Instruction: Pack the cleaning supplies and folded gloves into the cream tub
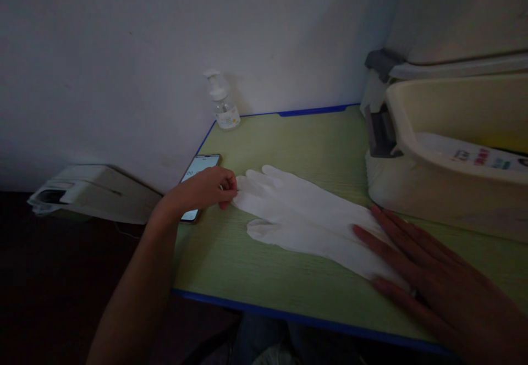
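A white disposable glove (pixel 305 211) lies flat on the green tabletop (pixel 264 277), its fingers pointing left and its cuff to the right. My left hand (pixel 216 186) pinches the tip of one glove finger between thumb and fingers. Over the cuff end, my right hand (pixel 433 277) rests with fingers spread, pressing on the glove and hiding part of the cuff. Beneath my left wrist is a phone (pixel 202 162) with its screen lit, partly covered by the arm.
A clear pump bottle (pixel 226 113) with a white top stands at the back left corner by the wall. On the right sits a cream plastic bin (pixel 445 194) with a printed packet (pixel 474 153) inside. Left of the table is a white box-like object (pixel 103 192).
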`<action>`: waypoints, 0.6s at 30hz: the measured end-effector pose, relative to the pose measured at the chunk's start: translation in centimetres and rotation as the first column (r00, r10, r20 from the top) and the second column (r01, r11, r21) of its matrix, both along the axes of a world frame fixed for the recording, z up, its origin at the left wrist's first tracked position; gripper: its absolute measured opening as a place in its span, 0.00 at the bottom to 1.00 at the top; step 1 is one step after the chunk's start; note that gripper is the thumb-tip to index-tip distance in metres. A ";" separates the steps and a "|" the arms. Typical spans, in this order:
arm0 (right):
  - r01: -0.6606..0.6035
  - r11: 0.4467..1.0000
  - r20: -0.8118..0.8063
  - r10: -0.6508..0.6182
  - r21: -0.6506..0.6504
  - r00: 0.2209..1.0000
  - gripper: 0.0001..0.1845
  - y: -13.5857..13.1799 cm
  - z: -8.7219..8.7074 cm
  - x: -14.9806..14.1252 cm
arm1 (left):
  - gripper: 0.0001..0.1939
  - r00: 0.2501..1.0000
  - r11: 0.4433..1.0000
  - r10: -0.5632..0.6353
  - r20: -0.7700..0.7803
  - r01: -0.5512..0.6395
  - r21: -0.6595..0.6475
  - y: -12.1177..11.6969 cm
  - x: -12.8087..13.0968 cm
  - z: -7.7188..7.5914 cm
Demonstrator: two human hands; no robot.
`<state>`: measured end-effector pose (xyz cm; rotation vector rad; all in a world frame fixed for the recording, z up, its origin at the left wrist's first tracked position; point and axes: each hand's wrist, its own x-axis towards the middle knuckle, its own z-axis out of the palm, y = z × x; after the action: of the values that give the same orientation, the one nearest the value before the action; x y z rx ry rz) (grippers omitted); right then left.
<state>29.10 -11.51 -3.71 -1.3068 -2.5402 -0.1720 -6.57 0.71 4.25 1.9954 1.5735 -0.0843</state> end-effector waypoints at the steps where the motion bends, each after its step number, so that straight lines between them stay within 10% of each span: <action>1: 0.001 1.000 -0.002 -0.001 0.000 1.000 0.33 0.0 0.0 0.0 | 0.04 1.000 1.000 -0.001 -0.011 0.001 -0.004 0.0 -0.1 -0.1; 18: 0.010 1.000 -0.003 -0.010 0.019 1.000 0.33 0.0 0.0 -0.1 | 0.06 0.980 1.000 -0.014 -0.197 0.018 0.021 0.1 -0.3 -0.5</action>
<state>28.96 -11.46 -3.75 -1.3126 -2.5240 -0.1957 -6.87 0.83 3.73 2.0702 1.6867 -0.2797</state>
